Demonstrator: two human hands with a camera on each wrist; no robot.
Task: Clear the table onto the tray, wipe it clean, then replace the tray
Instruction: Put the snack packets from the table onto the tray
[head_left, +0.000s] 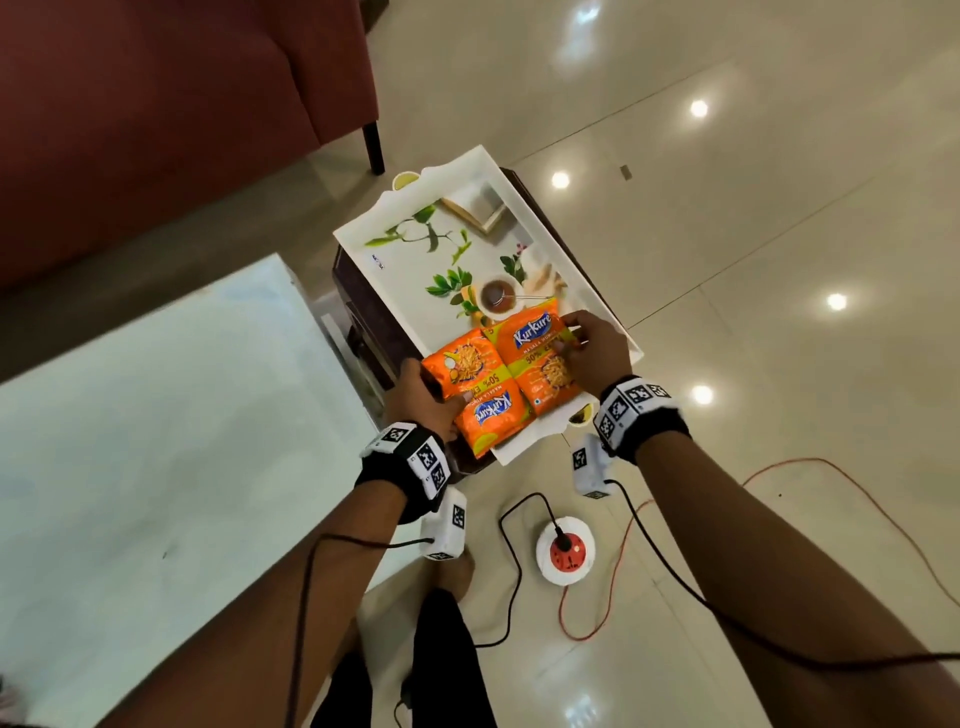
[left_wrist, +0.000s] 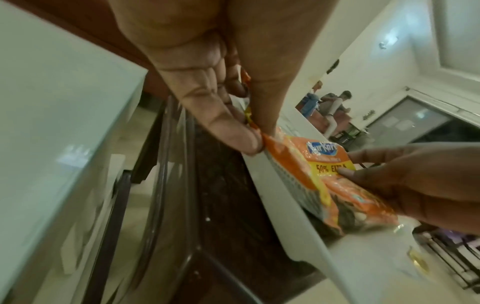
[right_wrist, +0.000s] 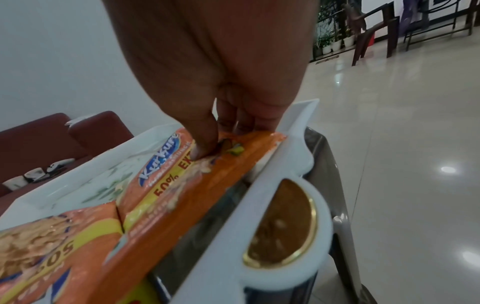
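Tray: white rectangular plastic tray (head_left: 358, 228) with printed leaves and a tea cup on its floor and gold-rimmed handle cutouts at both short ends; resting on a small dark brown stool (head_left: 363, 317), overhanging it.
Left packet: orange foil Kurkure snack packet (head_left: 475, 395), lying at the near end of the tray, near edge overhanging the tray rim.
Right packet: second orange foil Kurkure snack packet (head_left: 535, 358), flat on the tray floor, touching the left packet along one long side.
Left hand: left hand (head_left: 423, 397) at the left packet's outer edge; thumb on top, fingers (left_wrist: 233, 135) curled under, pinching the crimped seam.
Right hand: right hand (head_left: 589, 351) on the right packet's far right corner; fingertips (right_wrist: 205, 150) bent down together, clamped on the foil beside the tray wall.
Table: pale glass-topped table (head_left: 156, 415), just left of the stool.
Sofa: maroon upholstered sofa (head_left: 156, 104) beyond the table.
Floor: glossy cream tiles (head_left: 727, 234); red-and-white round extension socket (head_left: 565, 551) with black plug and orange cord, near the person's feet.
Wrists: black bands with white marker cubes, black cables trailing.
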